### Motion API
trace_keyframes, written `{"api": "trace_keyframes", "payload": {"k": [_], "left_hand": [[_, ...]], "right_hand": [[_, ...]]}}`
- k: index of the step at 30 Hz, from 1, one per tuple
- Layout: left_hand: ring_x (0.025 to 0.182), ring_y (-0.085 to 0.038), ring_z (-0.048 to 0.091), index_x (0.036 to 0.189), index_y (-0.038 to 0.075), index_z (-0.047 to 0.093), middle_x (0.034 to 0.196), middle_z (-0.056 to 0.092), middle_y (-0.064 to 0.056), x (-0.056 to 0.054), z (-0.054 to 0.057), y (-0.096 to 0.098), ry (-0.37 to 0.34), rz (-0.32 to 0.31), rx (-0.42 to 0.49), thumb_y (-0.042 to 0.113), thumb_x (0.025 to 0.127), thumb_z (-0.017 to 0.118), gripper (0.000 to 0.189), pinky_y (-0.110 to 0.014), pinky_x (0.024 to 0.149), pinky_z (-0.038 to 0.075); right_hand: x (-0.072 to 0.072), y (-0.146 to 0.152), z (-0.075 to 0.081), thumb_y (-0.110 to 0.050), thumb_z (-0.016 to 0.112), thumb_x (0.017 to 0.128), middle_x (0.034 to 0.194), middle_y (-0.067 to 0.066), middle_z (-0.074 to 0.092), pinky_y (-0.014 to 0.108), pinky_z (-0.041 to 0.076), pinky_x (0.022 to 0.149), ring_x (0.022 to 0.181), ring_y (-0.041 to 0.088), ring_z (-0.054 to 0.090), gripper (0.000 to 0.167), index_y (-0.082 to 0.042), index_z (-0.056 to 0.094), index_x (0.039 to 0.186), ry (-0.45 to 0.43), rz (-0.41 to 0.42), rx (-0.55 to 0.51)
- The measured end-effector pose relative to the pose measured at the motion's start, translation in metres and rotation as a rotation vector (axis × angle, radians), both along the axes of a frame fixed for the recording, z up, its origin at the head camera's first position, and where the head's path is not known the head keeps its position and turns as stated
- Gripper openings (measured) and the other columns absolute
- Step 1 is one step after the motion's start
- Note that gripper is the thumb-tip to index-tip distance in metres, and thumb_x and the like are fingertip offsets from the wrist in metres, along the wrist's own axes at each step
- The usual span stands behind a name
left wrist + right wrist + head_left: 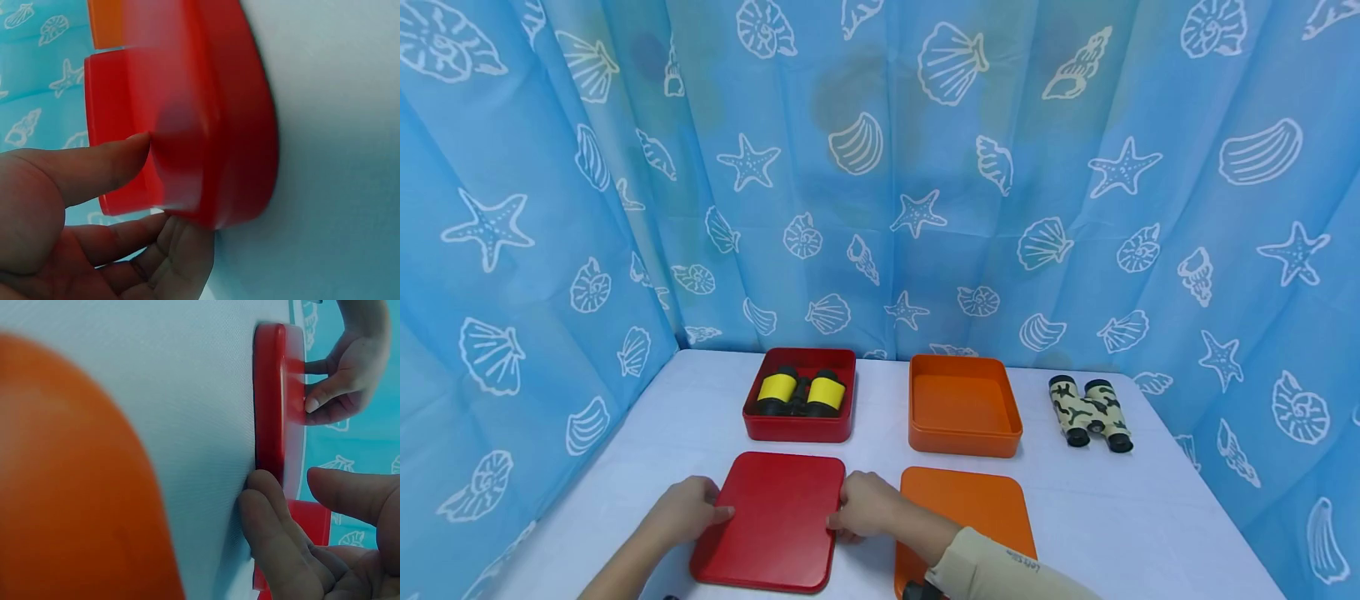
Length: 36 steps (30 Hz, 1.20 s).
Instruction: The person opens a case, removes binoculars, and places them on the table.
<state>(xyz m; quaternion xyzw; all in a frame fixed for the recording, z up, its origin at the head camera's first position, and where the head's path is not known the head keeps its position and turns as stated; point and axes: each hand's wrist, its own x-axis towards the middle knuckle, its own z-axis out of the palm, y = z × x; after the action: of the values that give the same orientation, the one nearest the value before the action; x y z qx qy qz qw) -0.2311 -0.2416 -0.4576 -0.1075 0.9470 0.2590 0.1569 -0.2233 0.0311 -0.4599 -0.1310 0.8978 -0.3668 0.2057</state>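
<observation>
A square red lid (771,521) lies on the white table with its smooth face up. My left hand (688,510) grips its left edge, thumb on top and fingers at the side, as the left wrist view also shows. At the opposite edge, my right hand (867,506) holds the lid with the thumb over the top and fingertips low against the rim. Behind the lid stands a red box (797,429), open at the top. Black-and-yellow binoculars (826,392) lie inside this box.
An orange box (964,442) stands right of the red one. Its orange lid (973,500) lies in front, partly under my right forearm. Camouflage binoculars (1090,412) rest at the back right. A blue shell-patterned curtain (880,208) hangs along the table's back and sides.
</observation>
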Motion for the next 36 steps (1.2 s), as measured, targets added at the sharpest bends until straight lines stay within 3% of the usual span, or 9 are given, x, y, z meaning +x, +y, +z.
{"api": "trace_keyframes", "payload": {"k": [8,13,16,19,21,27,33,36], "left_hand": [[0.075,-0.023,0.062,0.111,-0.009,0.058,0.087,0.061,-0.010,-0.004,0.002,-0.001,0.019,-0.010,-0.030,0.026,0.066,0.089,0.065,-0.043,0.068,0.058],[0.079,-0.025,0.061,0.117,-0.008,0.057,0.092,0.062,-0.012,-0.014,0.005,-0.005,0.046,-0.021,-0.060,0.032,0.070,0.087,0.068,-0.043,0.066,0.057],[0.082,-0.026,0.061,0.122,-0.006,0.056,0.097,0.062,-0.013,-0.026,0.004,-0.005,0.098,-0.038,-0.067,0.035,0.074,0.084,0.069,-0.043,0.066,0.058],[0.084,-0.027,0.061,0.125,-0.005,0.055,0.100,0.062,-0.015,-0.040,0.003,-0.003,0.166,-0.056,-0.058,0.037,0.077,0.081,0.069,-0.042,0.065,0.058],[0.086,-0.028,0.061,0.126,-0.005,0.054,0.102,0.062,-0.016,-0.048,0.003,-0.001,0.216,-0.071,-0.059,0.038,0.079,0.079,0.068,-0.042,0.065,0.058],[0.099,-0.037,0.061,0.131,-0.004,0.053,0.114,0.061,-0.022,-0.068,0.008,0.007,0.348,-0.118,-0.132,0.044,0.083,0.074,0.071,-0.047,0.070,0.057],[0.117,-0.043,0.052,0.141,-0.005,0.043,0.129,0.053,-0.026,-0.093,0.011,0.014,0.418,-0.190,-0.186,0.051,0.089,0.065,0.079,-0.055,0.082,0.053],[0.118,-0.041,0.051,0.145,-0.003,0.036,0.131,0.051,-0.025,-0.106,0.012,0.017,0.439,-0.234,-0.169,0.052,0.090,0.062,0.082,-0.056,0.084,0.052]], "right_hand": [[-0.006,0.000,0.003,-0.020,0.077,0.084,0.059,0.002,0.063,0.026,0.053,0.054,0.053,0.015,0.063,0.018,-0.012,0.067,0.072,0.029,0.020,0.057],[-0.017,0.006,0.010,-0.028,0.076,0.084,0.058,0.002,0.063,0.028,0.049,0.056,0.054,0.016,0.062,0.024,-0.010,0.065,0.073,0.068,0.022,0.135],[-0.030,0.014,0.017,-0.029,0.076,0.085,0.061,0.001,0.064,0.031,0.051,0.061,0.056,0.016,0.062,0.029,-0.002,0.068,0.093,0.092,0.009,0.140],[-0.044,0.021,0.024,-0.028,0.075,0.085,0.066,-0.001,0.063,0.034,0.054,0.067,0.060,0.013,0.062,0.046,0.003,0.064,0.116,0.126,-0.003,0.130],[-0.054,0.024,0.029,-0.030,0.075,0.085,0.068,-0.003,0.063,0.035,0.054,0.068,0.062,0.012,0.062,0.051,0.003,0.062,0.122,0.160,-0.001,0.143],[-0.079,0.024,0.041,-0.029,0.076,0.085,0.074,-0.001,0.063,0.033,0.054,0.065,0.067,0.015,0.061,0.040,-0.003,0.069,0.115,0.207,-0.024,0.155],[-0.097,0.014,0.049,-0.027,0.077,0.084,0.077,-0.001,0.062,0.031,0.055,0.065,0.075,0.018,0.059,0.031,-0.004,0.070,0.104,0.275,-0.025,0.168],[-0.106,0.007,0.052,-0.027,0.076,0.085,0.084,0.002,0.065,0.032,0.055,0.069,0.079,0.019,0.060,0.033,-0.003,0.070,0.107,0.305,-0.017,0.161]]}}
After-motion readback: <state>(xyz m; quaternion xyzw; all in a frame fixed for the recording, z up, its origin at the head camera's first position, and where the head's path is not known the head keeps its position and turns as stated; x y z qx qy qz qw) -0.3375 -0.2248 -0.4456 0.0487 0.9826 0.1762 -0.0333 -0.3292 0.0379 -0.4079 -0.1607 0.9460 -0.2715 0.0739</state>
